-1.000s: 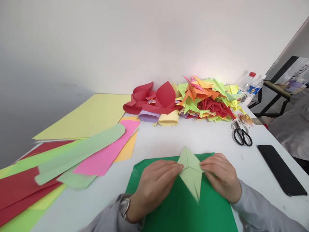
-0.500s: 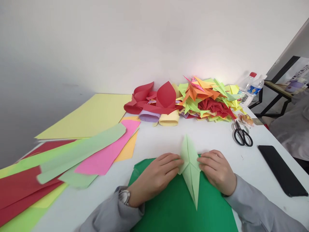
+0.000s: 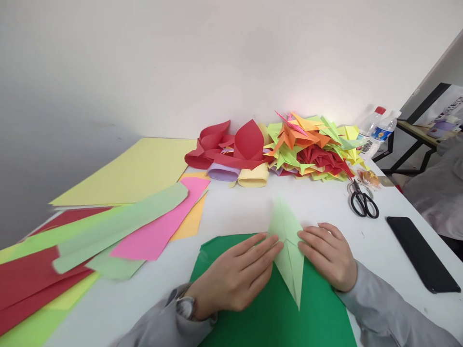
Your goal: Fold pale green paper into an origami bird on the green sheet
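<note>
A pale green folded paper (image 3: pixel 290 262) in a long diamond shape lies over a dark green sheet (image 3: pixel 253 318), one tip towards me and the other blurred at the far end. My left hand (image 3: pixel 240 274) grips its left edge, with the fingertips resting over the paper. On the opposite edge, my right hand (image 3: pixel 329 255) pinches the paper with the fingers close together. Both thumbs are hidden behind the fingers or the paper.
Coloured paper strips (image 3: pixel 123 226) spread across the left of the white table. Rolled red paper (image 3: pixel 249 144) and a heap of folded paper pieces (image 3: pixel 311 144) stand by the wall. Scissors (image 3: pixel 363 202), a black phone (image 3: pixel 421 253) and bottles (image 3: pixel 383 130) are on the right. A person's grey sleeve (image 3: pixel 439 188) shows beyond.
My left hand has slid further over the paper, its fingers now flatter across the left edge. The far part of the paper looks wider, and the right hand has shifted slightly right.
</note>
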Available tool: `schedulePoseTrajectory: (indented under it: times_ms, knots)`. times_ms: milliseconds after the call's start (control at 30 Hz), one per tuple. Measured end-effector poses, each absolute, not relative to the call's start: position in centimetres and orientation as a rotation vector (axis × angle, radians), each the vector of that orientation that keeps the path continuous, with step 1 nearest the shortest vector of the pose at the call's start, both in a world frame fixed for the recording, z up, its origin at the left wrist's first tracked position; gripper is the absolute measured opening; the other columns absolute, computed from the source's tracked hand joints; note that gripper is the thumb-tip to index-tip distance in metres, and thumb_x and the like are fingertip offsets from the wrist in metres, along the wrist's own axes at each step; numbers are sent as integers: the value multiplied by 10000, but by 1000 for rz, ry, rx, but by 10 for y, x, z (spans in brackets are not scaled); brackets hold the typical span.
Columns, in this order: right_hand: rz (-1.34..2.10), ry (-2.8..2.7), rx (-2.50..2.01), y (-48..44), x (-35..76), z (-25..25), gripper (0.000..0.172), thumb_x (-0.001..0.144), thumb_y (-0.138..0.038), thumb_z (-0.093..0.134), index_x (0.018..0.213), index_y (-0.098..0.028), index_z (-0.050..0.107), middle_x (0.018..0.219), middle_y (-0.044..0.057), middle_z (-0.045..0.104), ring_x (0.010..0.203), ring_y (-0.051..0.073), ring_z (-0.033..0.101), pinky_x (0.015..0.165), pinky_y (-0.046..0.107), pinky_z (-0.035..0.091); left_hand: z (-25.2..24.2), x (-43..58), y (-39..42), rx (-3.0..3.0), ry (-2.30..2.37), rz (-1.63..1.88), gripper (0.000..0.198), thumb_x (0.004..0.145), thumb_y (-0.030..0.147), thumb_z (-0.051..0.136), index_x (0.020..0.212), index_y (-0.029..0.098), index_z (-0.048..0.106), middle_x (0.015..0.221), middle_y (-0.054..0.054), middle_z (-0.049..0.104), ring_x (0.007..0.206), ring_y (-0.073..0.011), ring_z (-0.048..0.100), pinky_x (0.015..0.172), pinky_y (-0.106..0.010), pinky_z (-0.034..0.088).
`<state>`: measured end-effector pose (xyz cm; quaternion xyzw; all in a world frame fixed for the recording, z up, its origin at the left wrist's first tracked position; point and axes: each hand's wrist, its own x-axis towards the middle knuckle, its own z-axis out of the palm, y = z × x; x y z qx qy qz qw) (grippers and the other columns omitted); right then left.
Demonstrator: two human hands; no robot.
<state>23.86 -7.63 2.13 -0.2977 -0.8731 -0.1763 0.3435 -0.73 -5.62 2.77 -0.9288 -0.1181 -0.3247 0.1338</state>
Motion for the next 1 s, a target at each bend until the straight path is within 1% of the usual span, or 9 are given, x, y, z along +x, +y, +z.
schedulePoseTrajectory:
  times_ms: [100,200,333,500,600,733,833,933,1000]
  knots:
    - [-497,-2293,-776,-76,239,23,206,947,-82,457,938,-126,658,994,91,744,983,224,657,865,423,477,25,-6,-57,-2693,-339,-922,245,911,55,409,963,70,648,1057,-143,728,1086,-257,645,943,-418,553]
    - [-506,-2311,-784,-75,237,21,182,934,-78,490,921,-126,665,984,82,746,976,223,660,874,421,473,23,-5,-55,-2688,-348,-936,233,904,52,420,923,52,652,1013,-154,735,1035,-273,667,924,-429,564]
    - [-504,-2318,-795,-75,237,18,177,932,-80,500,908,-129,668,988,75,746,982,223,659,887,423,472,23,-5,-53,-2665,-364,-962,244,905,47,408,895,56,652,974,-151,740,1003,-268,677,889,-422,584]
    - [-526,-2282,-767,-78,236,20,175,930,-69,495,918,-98,667,1006,104,742,1006,241,655,885,429,475,21,-8,-57,-2633,-334,-977,230,885,36,426,853,54,653,1004,-178,728,1059,-304,651,905,-459,570]
    - [-534,-2276,-773,-79,235,20,154,919,-64,517,912,-98,668,1032,102,737,1022,245,649,896,428,470,20,-8,-58,-2635,-349,-966,230,881,34,431,831,66,654,1034,-172,721,1106,-318,624,916,-469,558]
    - [-511,-2315,-807,-75,234,14,130,909,-75,546,869,-114,663,1040,91,733,1035,248,638,917,430,460,15,-5,-54,-2674,-405,-956,243,902,46,420,842,78,654,995,-147,728,1072,-288,640,908,-450,558]
    - [-459,-2391,-831,-70,235,6,166,918,-83,520,835,-135,654,1003,70,734,1026,241,634,937,431,450,12,-3,-50,-2713,-411,-907,237,915,61,426,860,86,656,968,-125,731,1008,-254,659,913,-426,554]
    - [-351,-2437,-863,-67,236,0,204,917,-70,463,891,-144,651,1001,72,725,1032,239,620,947,447,443,10,-4,-49,-2767,-453,-837,217,897,51,455,819,116,647,1013,-110,723,1041,-260,641,932,-441,535]
    - [-279,-2450,-887,-67,238,-1,225,892,-61,446,947,-144,648,1034,87,714,1057,253,600,948,466,441,10,-6,-49,-2824,-530,-817,190,878,57,478,798,133,633,1072,-111,709,1103,-284,609,944,-471,518]
